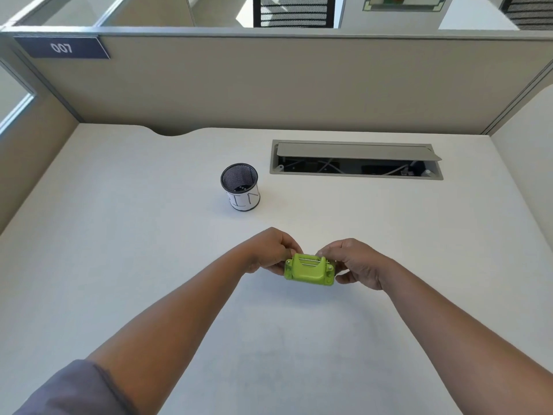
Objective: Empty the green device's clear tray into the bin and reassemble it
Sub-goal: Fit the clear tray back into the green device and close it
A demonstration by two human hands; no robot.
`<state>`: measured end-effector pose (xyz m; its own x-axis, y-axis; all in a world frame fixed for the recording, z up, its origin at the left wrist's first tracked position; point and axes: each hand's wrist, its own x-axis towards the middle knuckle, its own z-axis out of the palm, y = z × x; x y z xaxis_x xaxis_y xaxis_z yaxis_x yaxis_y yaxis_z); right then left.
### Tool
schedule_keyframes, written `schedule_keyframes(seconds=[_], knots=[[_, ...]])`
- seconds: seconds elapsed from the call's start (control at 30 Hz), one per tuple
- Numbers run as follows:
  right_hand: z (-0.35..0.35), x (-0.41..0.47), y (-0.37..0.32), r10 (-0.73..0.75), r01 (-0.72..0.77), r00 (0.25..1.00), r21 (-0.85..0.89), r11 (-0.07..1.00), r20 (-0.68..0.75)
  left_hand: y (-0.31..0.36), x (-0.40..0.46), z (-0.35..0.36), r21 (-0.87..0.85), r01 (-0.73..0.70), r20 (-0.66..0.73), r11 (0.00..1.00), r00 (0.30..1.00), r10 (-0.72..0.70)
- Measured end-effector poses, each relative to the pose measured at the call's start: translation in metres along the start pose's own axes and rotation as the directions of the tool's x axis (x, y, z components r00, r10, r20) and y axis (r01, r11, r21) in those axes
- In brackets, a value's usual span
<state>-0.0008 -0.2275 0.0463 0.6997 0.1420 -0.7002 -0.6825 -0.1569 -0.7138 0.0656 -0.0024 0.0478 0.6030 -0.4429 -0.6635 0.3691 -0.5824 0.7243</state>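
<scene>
The green device (309,270) is a small lime-green plastic block with a slot on top, held just above the white desk (119,265). My left hand (269,253) grips its left end and my right hand (356,263) grips its right end, fingers curled around it. A clear plastic edge shows at the device's sides; the tray itself is mostly hidden. The bin (241,187), a small black mesh cup with a white paper label, stands upright beyond the hands, a little to the left, with small dark bits at its bottom.
A cable hatch (356,160) with its grey lid propped open is set into the desk at the back right. Beige partition walls (269,85) close the desk at the back and sides.
</scene>
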Motion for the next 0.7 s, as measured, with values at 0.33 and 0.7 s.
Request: schedule_keyframes(seconds=[0.33,0.7], knots=[[0.003,0.006,-0.012,-0.04,0.061,0.996,-0.282,0.957,0.08,0.012,-0.006,0.014,0.158,-0.021,0.045,0.987,0.999,0.014],[0.003,0.002,0.002,0.021,-0.007,0.998,0.254,0.967,-0.055,0.005,-0.007,-0.003,-0.056,0.03,-0.084,0.998,0.996,-0.035]])
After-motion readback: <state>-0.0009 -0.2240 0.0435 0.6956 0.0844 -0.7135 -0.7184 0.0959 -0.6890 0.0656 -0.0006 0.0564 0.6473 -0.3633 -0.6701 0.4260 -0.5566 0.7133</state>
